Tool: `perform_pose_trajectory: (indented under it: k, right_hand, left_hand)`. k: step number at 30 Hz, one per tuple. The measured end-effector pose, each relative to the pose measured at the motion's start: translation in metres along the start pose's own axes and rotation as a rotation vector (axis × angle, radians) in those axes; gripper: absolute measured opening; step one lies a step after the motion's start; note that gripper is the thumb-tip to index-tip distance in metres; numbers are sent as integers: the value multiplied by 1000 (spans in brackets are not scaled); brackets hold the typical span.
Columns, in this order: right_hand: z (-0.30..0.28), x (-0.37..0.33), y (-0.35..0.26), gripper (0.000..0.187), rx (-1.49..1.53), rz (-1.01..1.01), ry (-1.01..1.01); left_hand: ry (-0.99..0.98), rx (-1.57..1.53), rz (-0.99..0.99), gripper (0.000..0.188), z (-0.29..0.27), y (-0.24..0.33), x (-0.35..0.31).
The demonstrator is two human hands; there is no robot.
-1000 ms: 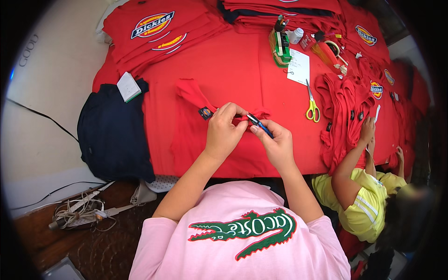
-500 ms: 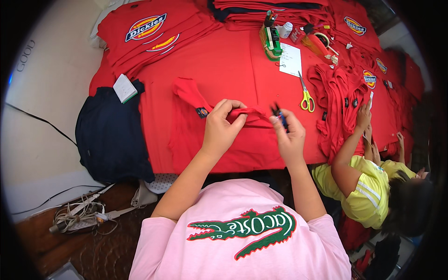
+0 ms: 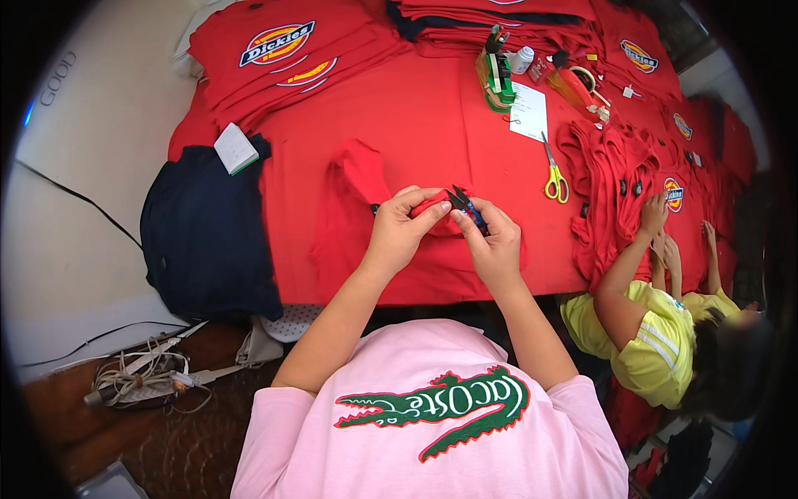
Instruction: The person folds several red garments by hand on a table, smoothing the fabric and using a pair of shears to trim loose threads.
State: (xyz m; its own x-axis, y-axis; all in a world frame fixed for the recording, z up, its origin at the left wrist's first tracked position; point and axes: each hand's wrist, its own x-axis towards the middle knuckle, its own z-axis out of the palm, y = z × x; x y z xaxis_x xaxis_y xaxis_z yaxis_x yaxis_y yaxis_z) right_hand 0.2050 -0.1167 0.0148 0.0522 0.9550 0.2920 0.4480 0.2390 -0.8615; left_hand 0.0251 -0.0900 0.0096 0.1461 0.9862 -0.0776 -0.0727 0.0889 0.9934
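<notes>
Two hands [image 3: 399, 227], snips [image 3: 468, 208], garment [image 3: 363, 169], near edge [image 3: 432, 298], open cloth [image 3: 416, 112] beyond

Flat red fabric [image 3: 420, 116] leaves room ahead of the right hand [image 3: 496, 239]; scissors [image 3: 556, 186] and bunched garments [image 3: 605, 187] block its right.

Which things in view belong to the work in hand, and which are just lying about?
In use:
red fabric, pinched in the left hand
dark snips, held in the right hand

Apparently just lying about:
yellow-handled scissors
white sheet of paper
small notepad on navy clothing
white bottle
</notes>
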Motion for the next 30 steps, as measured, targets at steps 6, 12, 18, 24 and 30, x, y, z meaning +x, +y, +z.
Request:
perform_pose_trajectory:
  k: [6, 12, 18, 24, 30]
  right_hand:
    - [6, 0, -4, 22, -2, -12, -16]
    - [8, 0, -7, 20, 42, 9, -27]
    - [6, -3, -5, 19, 78, 67, -15]
    - [13, 2, -13, 19, 104, 45, -12]
    - [15, 2, 0, 19, 77, 25, 14]
  left_hand:
    - [17, 50, 84, 27, -9, 1, -5]
    - [9, 73, 60, 26, -15, 4, -6]
    - [39, -74, 16, 28, -13, 2, -2]
    - [12, -81, 9, 28, -13, -2, 1]
    - [24, 45, 53, 24, -15, 2, 1]
